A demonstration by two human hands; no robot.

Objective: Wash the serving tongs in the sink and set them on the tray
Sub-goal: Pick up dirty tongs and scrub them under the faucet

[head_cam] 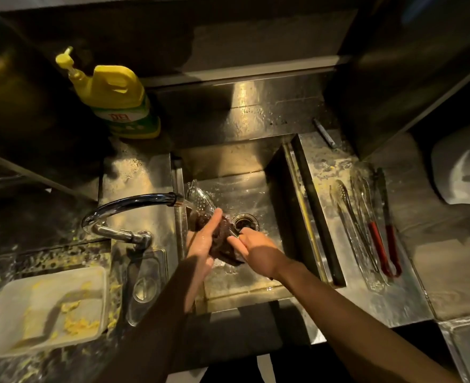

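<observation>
From the head camera, dim and yellow-lit. At back left on the wet steel tabletop point(134, 175), a yellow detergent bottle point(117, 98) with a pump top. Near left, a pale plastic container point(48, 308) smeared with yellow food scraps, with more scraps scattered around it. Beside the sink point(281, 167), a curved chrome faucet point(128, 208), running, spout over the basin's left edge. Right of the sink, on the flat steel tray point(410, 286), plain steel tongs point(344, 200) and red-handled tongs point(377, 244), lying lengthwise side by side. Open drain point(246, 221) just beyond the hands.

Serving tongs point(200, 199) inside the sink, held above the basin floor at its left side. Perforated, spoon-shaped head directly under the stream, wet and shiny, blurred by splashing water. Middle of the tongs hidden by a dark scouring pad point(220, 239) and both hands. Left hand point(200, 244) clasping the pad round the tongs, one finger laid nearly straight along the top, the other fingers out of sight beneath. Right hand point(253, 247) with fingers curled tight round the dark handle end.
</observation>
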